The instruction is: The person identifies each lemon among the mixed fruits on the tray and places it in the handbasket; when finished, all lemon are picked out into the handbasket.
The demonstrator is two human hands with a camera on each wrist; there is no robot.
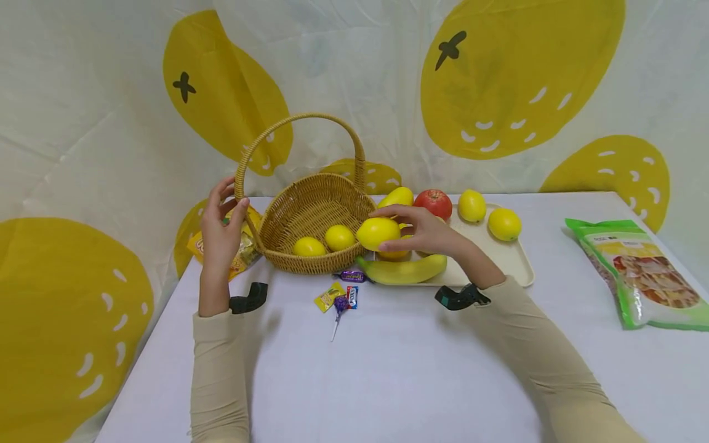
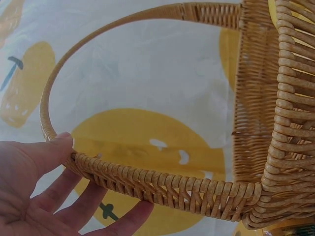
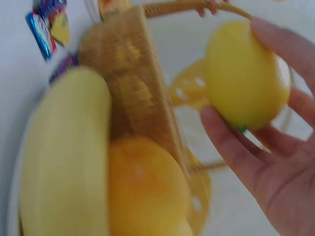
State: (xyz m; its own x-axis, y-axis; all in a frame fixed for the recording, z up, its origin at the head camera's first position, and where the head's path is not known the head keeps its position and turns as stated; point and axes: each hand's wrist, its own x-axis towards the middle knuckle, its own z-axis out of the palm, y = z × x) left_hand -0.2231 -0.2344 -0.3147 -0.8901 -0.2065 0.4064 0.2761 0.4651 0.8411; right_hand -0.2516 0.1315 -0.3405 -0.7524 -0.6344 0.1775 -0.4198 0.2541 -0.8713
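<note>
My left hand grips one side of the arched handle of a wicker basket; in the left wrist view the thumb lies on the handle with fingers behind it. Two lemons, one of them nearer the left, lie inside the basket. My right hand pinches another lemon between thumb and fingers, raised at the basket's right rim. Below that hand a banana lies along the front edge of a cream tray. An orange fruit sits beside the banana in the right wrist view.
On the tray are a red pomegranate-like fruit, a yellow mango-like fruit and two lemons. Wrapped candies and a lollipop lie before the basket. A yellow packet is at left, a green-edged bag at right.
</note>
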